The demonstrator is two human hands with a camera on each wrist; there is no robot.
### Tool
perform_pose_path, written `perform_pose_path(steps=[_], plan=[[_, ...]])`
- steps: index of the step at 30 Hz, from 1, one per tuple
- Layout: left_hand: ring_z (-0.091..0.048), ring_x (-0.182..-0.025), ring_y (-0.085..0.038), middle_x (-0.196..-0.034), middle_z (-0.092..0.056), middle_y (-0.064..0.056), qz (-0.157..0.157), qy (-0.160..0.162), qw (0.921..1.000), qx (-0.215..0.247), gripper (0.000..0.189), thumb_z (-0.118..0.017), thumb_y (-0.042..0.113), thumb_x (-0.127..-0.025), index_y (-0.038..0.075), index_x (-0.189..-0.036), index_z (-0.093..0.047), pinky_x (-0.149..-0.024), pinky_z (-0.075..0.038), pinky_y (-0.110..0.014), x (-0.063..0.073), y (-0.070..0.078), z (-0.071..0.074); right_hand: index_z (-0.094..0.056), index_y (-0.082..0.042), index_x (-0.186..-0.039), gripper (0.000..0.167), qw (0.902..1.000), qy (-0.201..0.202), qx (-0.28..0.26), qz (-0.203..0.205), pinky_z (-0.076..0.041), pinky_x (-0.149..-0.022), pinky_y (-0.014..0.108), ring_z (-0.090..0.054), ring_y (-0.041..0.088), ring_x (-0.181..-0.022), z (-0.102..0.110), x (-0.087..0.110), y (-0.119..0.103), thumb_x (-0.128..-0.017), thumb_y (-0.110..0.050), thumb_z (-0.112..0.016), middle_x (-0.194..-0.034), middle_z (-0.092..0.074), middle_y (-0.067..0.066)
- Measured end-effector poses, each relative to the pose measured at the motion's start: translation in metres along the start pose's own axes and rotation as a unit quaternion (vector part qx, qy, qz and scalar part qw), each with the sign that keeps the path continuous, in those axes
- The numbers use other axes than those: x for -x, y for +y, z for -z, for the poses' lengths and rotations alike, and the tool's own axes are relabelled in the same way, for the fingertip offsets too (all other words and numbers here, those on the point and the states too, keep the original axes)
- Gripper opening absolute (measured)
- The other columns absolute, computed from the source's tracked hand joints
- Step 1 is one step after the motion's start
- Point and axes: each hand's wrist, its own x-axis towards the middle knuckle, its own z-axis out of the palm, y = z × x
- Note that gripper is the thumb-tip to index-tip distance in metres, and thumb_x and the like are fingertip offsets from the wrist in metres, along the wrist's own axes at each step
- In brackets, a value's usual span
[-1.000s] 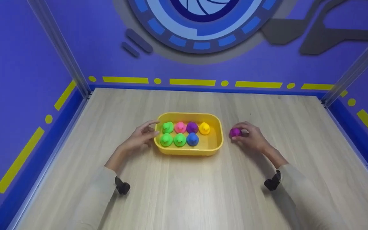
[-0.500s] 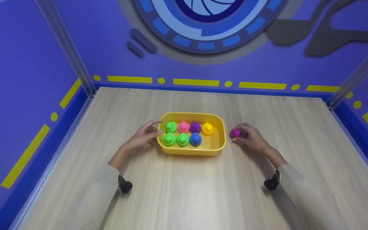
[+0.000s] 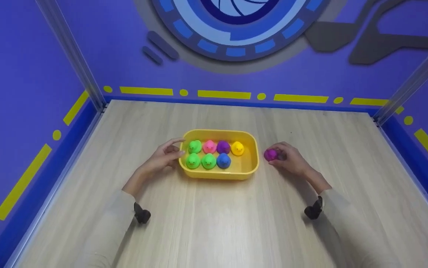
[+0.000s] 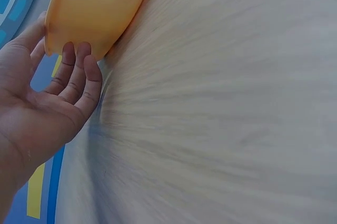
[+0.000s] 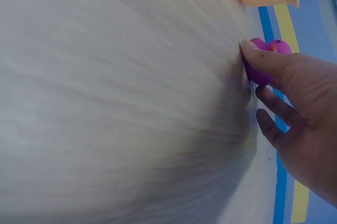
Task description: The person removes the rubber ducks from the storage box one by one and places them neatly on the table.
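Observation:
My left hand (image 3: pixel 163 155) holds the left end of a yellow plastic tub (image 3: pixel 221 175). In the left wrist view its curled fingertips rest against the outside of the tub's end wall, with the thumb up at the rim. Two rows of small toy ducks stand in the tub: green ducks (image 3: pixel 193 161) on the left, then a pink duck (image 3: pixel 209 147), a purple duck (image 3: pixel 223 147), a yellow duck (image 3: pixel 237 149) and a blue duck (image 3: pixel 224 160). Right of the tub, my right hand (image 3: pixel 291 160) pinches a magenta toy duck (image 3: pixel 270 155) between thumb and fingers, low over the table.
The pale wooden table (image 3: pixel 217 219) spreads out around the tub. Behind it rises a blue-purple printed panel (image 3: pixel 214 78), with side panels left and right joined by metal posts (image 3: pixel 73 56). A black wrist camera (image 3: pixel 313 210) sits at the right sleeve.
The magenta duck has turned a little and moved slightly left toward the tub, with my right hand still pinching it. The left hand stays at the tub's end; the head view shifts slightly.

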Motion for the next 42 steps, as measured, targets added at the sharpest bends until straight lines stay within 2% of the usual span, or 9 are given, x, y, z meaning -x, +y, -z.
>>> perform_pose_path(steps=[4, 8, 12, 21, 25, 32, 38, 42], plan=[[-0.062, -0.091, -0.019, -0.122, -0.055, -0.011, -0.004, -0.004, 1.0000, 0.004, 0.055, -0.067, 0.032, -0.100, 0.025, -0.151, -0.047, -0.076, -0.057, -0.032, 0.002, 0.001, 0.000, -0.061, -0.006, -0.136, 0.051, 0.9998, -0.014, 0.011, 0.004, -0.045, -0.112, 0.057, -0.055, 0.038, -0.127, 0.004, 0.000, -0.001, -0.089, -0.011, -0.080, -0.138, -0.057, 0.019], [-0.065, -0.088, -0.020, -0.121, -0.056, -0.012, -0.006, -0.016, 0.9997, 0.017, 0.056, -0.067, 0.030, -0.100, 0.024, -0.152, -0.046, -0.076, -0.060, -0.034, 0.002, 0.000, -0.001, -0.056, -0.003, -0.142, 0.062, 0.9993, -0.015, 0.025, 0.021, -0.043, -0.112, 0.059, -0.052, 0.043, -0.135, 0.013, 0.004, 0.001, -0.086, -0.011, -0.082, -0.145, -0.054, 0.021], [-0.066, -0.088, -0.020, -0.121, -0.056, -0.012, -0.002, -0.023, 0.9997, 0.008, 0.056, -0.067, 0.029, -0.100, 0.023, -0.152, -0.045, -0.076, -0.060, -0.034, 0.000, 0.002, 0.001, -0.055, 0.000, -0.142, 0.064, 0.9988, -0.011, 0.026, 0.039, -0.045, -0.109, 0.061, -0.052, 0.045, -0.134, 0.021, 0.010, 0.002, -0.085, -0.010, -0.083, -0.144, -0.055, 0.022], [-0.057, -0.090, -0.025, -0.115, -0.049, -0.009, -0.008, -0.028, 0.9989, -0.037, 0.057, -0.070, 0.019, -0.098, 0.014, -0.150, -0.048, -0.067, -0.056, -0.034, -0.001, 0.018, 0.011, -0.056, 0.004, -0.139, 0.059, 0.9962, 0.022, 0.020, 0.082, -0.045, -0.102, 0.068, -0.048, 0.048, -0.133, 0.041, 0.018, -0.003, -0.085, 0.001, -0.079, -0.143, -0.053, 0.027], [-0.057, -0.092, -0.022, -0.117, -0.049, -0.010, 0.001, -0.021, 0.9987, -0.047, 0.058, -0.071, 0.016, -0.097, 0.013, -0.150, -0.049, -0.072, -0.059, -0.037, -0.001, 0.021, 0.012, -0.054, 0.003, -0.141, 0.061, 0.9954, 0.022, 0.022, 0.090, -0.046, -0.101, 0.068, -0.049, 0.048, -0.131, 0.047, 0.021, -0.005, -0.085, 0.007, -0.077, -0.144, -0.051, 0.027], [-0.059, -0.094, -0.019, -0.120, -0.048, -0.010, 0.011, -0.021, 0.9983, -0.054, 0.060, -0.073, 0.020, -0.095, 0.013, -0.150, -0.049, -0.079, -0.060, -0.040, 0.001, 0.026, 0.009, -0.047, 0.005, -0.147, 0.071, 0.9933, 0.043, 0.023, 0.105, -0.047, -0.101, 0.066, -0.049, 0.050, -0.130, 0.049, 0.025, -0.007, -0.082, 0.012, -0.076, -0.151, -0.044, 0.029], [-0.060, -0.094, -0.019, -0.122, -0.049, -0.012, 0.013, -0.024, 0.9987, -0.043, 0.061, -0.072, 0.019, -0.095, 0.014, -0.151, -0.048, -0.082, -0.060, -0.042, 0.002, 0.025, 0.005, -0.036, 0.003, -0.154, 0.081, 0.9948, 0.046, 0.009, 0.091, -0.046, -0.104, 0.064, -0.050, 0.050, -0.131, 0.052, 0.023, -0.011, -0.083, 0.013, -0.075, -0.151, -0.045, 0.028], [-0.059, -0.093, -0.019, -0.123, -0.049, -0.012, 0.015, -0.018, 0.9993, -0.029, 0.060, -0.070, 0.017, -0.096, 0.015, -0.151, -0.047, -0.082, -0.060, -0.042, 0.002, 0.023, 0.002, -0.036, 0.004, -0.153, 0.079, 0.9945, 0.047, -0.002, 0.093, -0.047, -0.103, 0.063, -0.053, 0.048, -0.129, 0.051, 0.019, -0.017, -0.085, 0.012, -0.073, -0.149, -0.048, 0.029]])
